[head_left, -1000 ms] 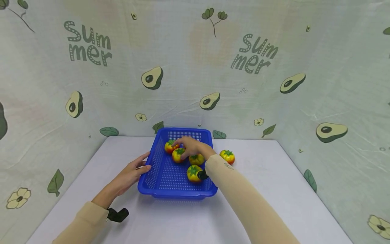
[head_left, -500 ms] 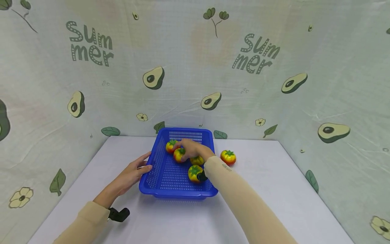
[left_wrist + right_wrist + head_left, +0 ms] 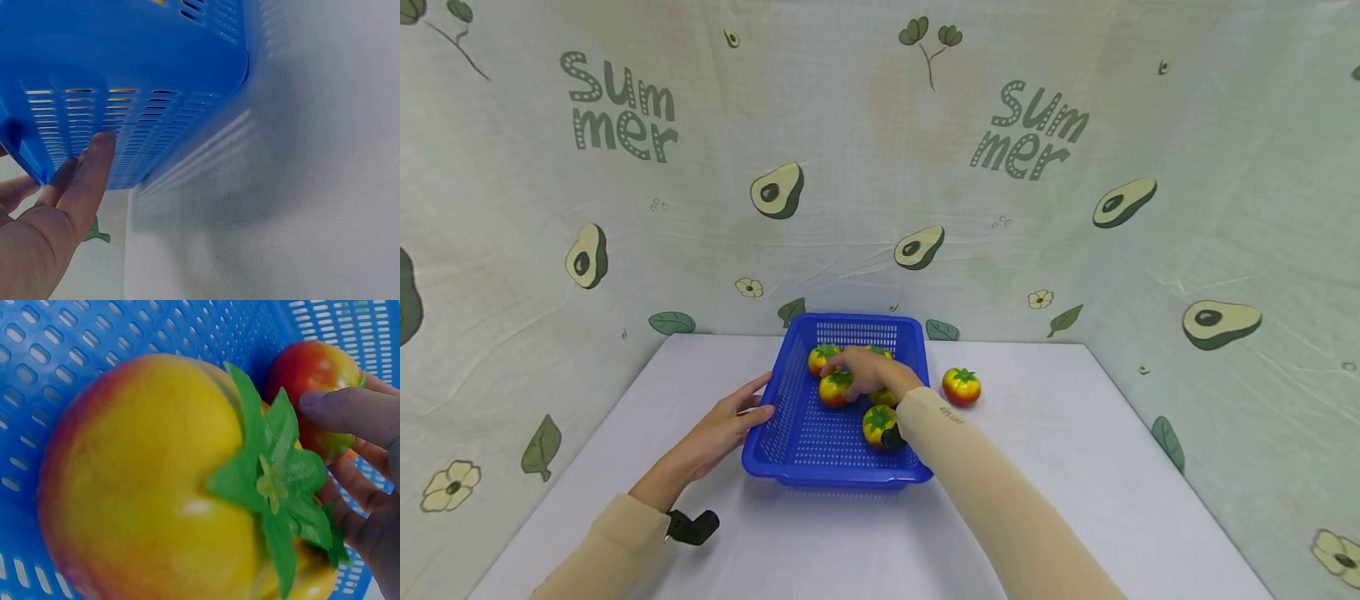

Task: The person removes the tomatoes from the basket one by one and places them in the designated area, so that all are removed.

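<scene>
Held fruit: this red-and-yellow piece [image 3: 832,390] is sitting inside the blue basket, left of the middle of its far half; the right wrist view is showing the thumb pressing its skin.
Right hand: this hand [image 3: 867,369] is reaching over the basket's right rim and gripping the held fruit, thumb on one side, fingers curling round the other.
Basket: the blue, slotted container [image 3: 841,477] is standing on the table and holding five fruits in all.
Left hand: this hand [image 3: 721,431] is touching the basket's left wall from outside, its fingers extending rather than clenching; the two hands are staying apart.
Far-left fruit: it [image 3: 822,359] is lying just beyond the held one, inside the basket.
Partly hidden fruits: one [image 3: 881,352] is showing behind the right hand, another [image 3: 883,397] below the wrist, both inside the basket.
Near fruit: it [image 3: 876,423] is resting in the basket's near right part, its green leaves facing up.
Loose fruit: it [image 3: 961,387] is lying outside, near the basket's right side.
Table: its white top [image 3: 1060,475] is spreading around the basket.
Cloth: an avocado-printed sheet [image 3: 842,100] is hanging behind the basket.
</scene>
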`<state>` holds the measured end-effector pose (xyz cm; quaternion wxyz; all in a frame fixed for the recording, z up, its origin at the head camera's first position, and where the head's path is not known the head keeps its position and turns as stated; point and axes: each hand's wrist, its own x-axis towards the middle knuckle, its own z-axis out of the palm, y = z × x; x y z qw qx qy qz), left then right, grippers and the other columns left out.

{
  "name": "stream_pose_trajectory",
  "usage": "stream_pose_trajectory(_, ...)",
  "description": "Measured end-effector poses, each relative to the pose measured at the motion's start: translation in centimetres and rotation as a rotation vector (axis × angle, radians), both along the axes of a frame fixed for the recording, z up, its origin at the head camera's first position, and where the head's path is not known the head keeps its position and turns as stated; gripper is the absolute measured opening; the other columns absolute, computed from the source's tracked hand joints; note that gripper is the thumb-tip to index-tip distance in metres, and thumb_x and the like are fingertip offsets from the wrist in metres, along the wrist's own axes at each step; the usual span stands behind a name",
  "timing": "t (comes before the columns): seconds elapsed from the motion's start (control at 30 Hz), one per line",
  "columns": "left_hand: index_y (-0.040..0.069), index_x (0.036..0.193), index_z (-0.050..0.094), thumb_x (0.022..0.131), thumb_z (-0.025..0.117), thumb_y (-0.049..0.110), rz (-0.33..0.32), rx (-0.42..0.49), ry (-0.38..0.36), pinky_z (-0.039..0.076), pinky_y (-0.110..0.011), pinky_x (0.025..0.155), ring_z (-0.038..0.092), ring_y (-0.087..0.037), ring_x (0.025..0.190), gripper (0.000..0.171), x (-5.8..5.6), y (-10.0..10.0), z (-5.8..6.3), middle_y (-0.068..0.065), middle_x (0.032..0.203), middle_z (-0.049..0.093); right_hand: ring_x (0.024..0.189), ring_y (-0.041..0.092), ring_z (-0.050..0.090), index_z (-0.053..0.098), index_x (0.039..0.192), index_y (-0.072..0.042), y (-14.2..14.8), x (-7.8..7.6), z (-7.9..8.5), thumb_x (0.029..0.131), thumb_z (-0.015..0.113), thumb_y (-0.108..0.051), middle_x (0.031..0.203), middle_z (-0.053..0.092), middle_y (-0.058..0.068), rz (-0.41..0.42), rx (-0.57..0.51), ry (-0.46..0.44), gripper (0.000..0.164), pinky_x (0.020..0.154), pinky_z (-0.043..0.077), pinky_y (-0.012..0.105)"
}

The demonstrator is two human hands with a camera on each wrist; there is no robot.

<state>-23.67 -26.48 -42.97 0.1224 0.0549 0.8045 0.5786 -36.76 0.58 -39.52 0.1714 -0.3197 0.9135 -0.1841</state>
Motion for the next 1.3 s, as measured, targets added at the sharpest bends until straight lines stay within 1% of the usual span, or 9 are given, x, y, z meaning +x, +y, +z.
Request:
stream_pose_trajectory(0.23,0.019,0.172,0.014,0.11,0.06,0.033,0.006,-0.009,-0.004,0.046,-0.062,0.114,0.051,-0.048,0.14,0.078,-0.1,0.3,0.0,-0.03,0.161,0.035,0.144,0.029,0.048,0.067,0.144,-0.025,-0.1,0.1,-0.1,0.095,0.079,-0.006,0.158,0.051,0.008,0.025,0.008,0.002,0.054,0.124,0.038,0.052)
stream_pose_trajectory(0.4,0.019,0.172,0.014,0.11,0.06,0.034,0.002,-0.011,-0.004,0.046,-0.062,0.114,0.051,-0.048,0.14,0.079,-0.1,0.4,0.0,-0.03,0.161,0.035,0.146,0.03,0.045,0.066,0.146,-0.023,0.0,0.1,-0.2,0.096,0.078,-0.006,0.159,0.05,0.01,0.053,0.016,0.022,0.055,0.125,0.036,0.052)
stream_pose_trajectory(0.57,0.018,0.173,0.012,0.11,0.059,0.035,-0.008,-0.01,0.004,0.046,-0.062,0.114,0.05,-0.049,0.14,0.079,-0.1,0.3,0.0,-0.031,0.161,0.034,0.147,0.03,0.045,0.064,0.148,-0.022,0.1,0.1,-0.1,0.097,0.078,-0.008,0.159,0.051,0.008,0.063,0.014,0.024,0.055,0.125,0.036,0.051)
stream_pose_trajectory(0.6,0.018,0.173,0.012,0.11,0.059,0.035,-0.009,-0.009,0.004,0.046,-0.062,0.114,0.05,-0.049,0.14,0.079,0.0,0.2,0.0,-0.031,0.161,0.033,0.147,0.029,0.045,0.064,0.148,-0.024,0.2,0.2,0.1,0.097,0.078,-0.009,0.159,0.051,0.007,0.059,0.017,0.026,0.056,0.125,0.037,0.051)
stream_pose_trajectory(0.77,0.018,0.173,0.013,0.11,0.059,0.034,-0.009,0.003,0.0,0.046,-0.06,0.115,0.052,-0.046,0.139,0.079,0.0,0.1,0.0,-0.03,0.161,0.035,0.148,0.028,0.045,0.064,0.147,-0.025,1.1,0.2,1.6,0.096,0.078,-0.007,0.159,0.051,0.005,0.063,-0.012,0.02,0.056,0.123,0.04,0.049)
stream_pose_trajectory(0.97,0.017,0.173,0.011,0.111,0.057,0.034,-0.014,-0.009,0.008,0.047,-0.062,0.114,0.051,-0.047,0.139,0.079,0.0,-0.1,0.2,-0.032,0.161,0.033,0.145,0.029,0.048,0.064,0.147,-0.018,2.8,-0.5,3.9,0.095,0.079,-0.005,0.155,0.055,0.007,0.134,-0.023,0.062,0.056,0.122,0.041,0.048)
stream_pose_trajectory(1.03,0.018,0.173,0.011,0.111,0.057,0.034,-0.012,-0.009,0.008,0.047,-0.061,0.114,0.051,-0.047,0.139,0.079,0.0,-0.1,0.2,-0.032,0.161,0.034,0.143,0.029,0.05,0.064,0.148,-0.018,3.6,-0.8,4.4,0.094,0.079,-0.006,0.154,0.056,0.007,0.145,-0.019,0.083,0.057,0.121,0.042,0.048)
stream_pose_trajectory(1.2,0.018,0.173,0.012,0.111,0.058,0.033,-0.014,-0.003,0.007,0.048,-0.059,0.113,0.052,-0.045,0.138,0.079,0.0,0.0,0.2,-0.031,0.16,0.035,0.141,0.03,0.051,0.063,0.148,-0.02,5.7,-0.8,6.0,0.096,0.078,-0.009,0.153,0.055,0.008,0.131,-0.019,0.106,0.055,0.119,0.045,0.047)
stream_pose_trajectory(1.3,0.018,0.173,0.012,0.111,0.058,0.033,-0.017,-0.003,0.006,0.048,-0.059,0.113,0.052,-0.046,0.138,0.079,0.0,0.1,0.2,-0.031,0.16,0.035,0.147,0.032,0.046,0.062,0.148,-0.019,7.2,-0.5,7.1,0.097,0.077,-0.01,0.155,0.055,0.009,0.112,-0.025,0.11,0.054,0.122,0.04,0.05)
